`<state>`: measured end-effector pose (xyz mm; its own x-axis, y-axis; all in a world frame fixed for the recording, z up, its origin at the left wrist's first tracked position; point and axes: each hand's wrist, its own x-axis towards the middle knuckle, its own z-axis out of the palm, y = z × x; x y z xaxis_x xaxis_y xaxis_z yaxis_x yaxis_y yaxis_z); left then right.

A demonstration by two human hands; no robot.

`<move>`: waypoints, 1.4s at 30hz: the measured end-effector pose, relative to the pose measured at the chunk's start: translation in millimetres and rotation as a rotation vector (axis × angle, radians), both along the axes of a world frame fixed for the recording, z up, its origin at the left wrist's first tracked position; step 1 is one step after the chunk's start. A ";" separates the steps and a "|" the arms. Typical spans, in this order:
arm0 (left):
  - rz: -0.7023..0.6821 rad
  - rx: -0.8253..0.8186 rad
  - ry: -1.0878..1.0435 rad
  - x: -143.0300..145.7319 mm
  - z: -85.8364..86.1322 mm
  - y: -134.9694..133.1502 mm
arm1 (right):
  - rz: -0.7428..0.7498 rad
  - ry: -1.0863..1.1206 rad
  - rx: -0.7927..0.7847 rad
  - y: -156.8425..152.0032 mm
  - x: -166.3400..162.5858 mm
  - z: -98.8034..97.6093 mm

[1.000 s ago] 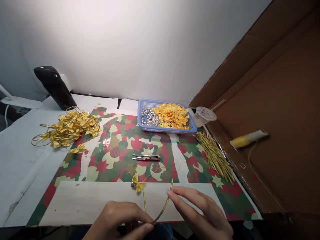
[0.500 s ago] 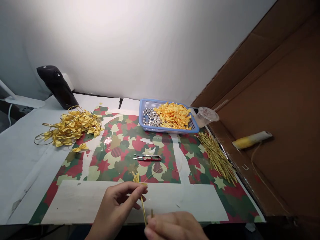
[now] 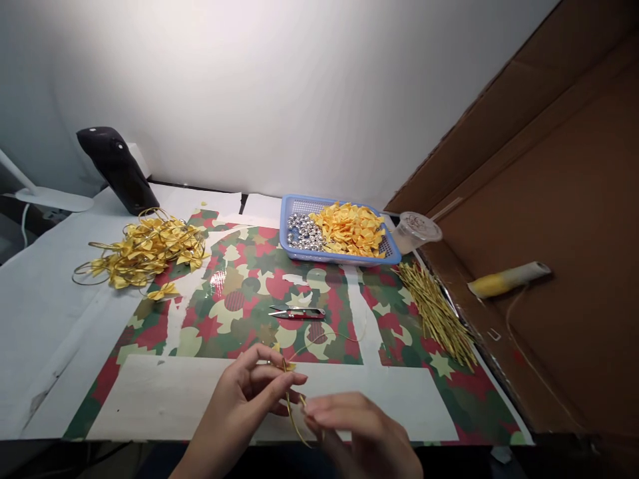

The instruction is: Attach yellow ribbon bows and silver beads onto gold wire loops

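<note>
My left hand pinches a gold cord between thumb and fingers near the front edge of the table. Just beyond the fingertips a bit of yellow ribbon bow shows, the rest hidden by the hand. Fingers of my right hand close on the cord's other end, so it curves between both hands; this hand is slightly blurred. A thin thread trails from near the bow across the table. Beyond the hands lie thread snips with a red part.
At left sits a pile of yellow bows on gold loops. A blue basket holds silver beads and yellow bows. Rightward are a lidded plastic cup, gold cords and a thread spool by a cardboard wall.
The right hand has moved up and right with the cord's end, and the cord now bends into a curve. The left fingers have shifted, covering more of the bow.
</note>
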<state>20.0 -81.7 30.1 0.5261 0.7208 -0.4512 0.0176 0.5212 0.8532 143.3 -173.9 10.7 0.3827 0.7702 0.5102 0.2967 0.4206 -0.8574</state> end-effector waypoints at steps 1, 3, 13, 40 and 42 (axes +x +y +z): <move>-0.017 0.000 -0.003 -0.7 -0.2 0.6 | 0.006 0.102 -0.014 3.8 1.9 1.1; -0.048 0.005 -0.010 -2.3 -2.0 2.2 | 0.044 0.271 -0.105 11.2 7.2 2.9; -0.198 0.016 0.022 -5.2 -5.6 4.3 | 0.152 0.736 -0.482 29.7 18.3 -1.4; -0.196 0.051 0.112 -1.0 -4.5 4.0 | 0.077 0.769 -0.617 35.6 13.0 -8.4; -0.203 0.056 0.105 -0.5 -3.8 3.9 | 0.077 0.769 -0.620 35.8 11.8 -8.3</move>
<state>19.5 -77.8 26.3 0.6153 0.6305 -0.4731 0.2072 0.4496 0.8688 155.1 -138.1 2.5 0.3786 0.8535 -0.3580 -0.4423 -0.1729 -0.8800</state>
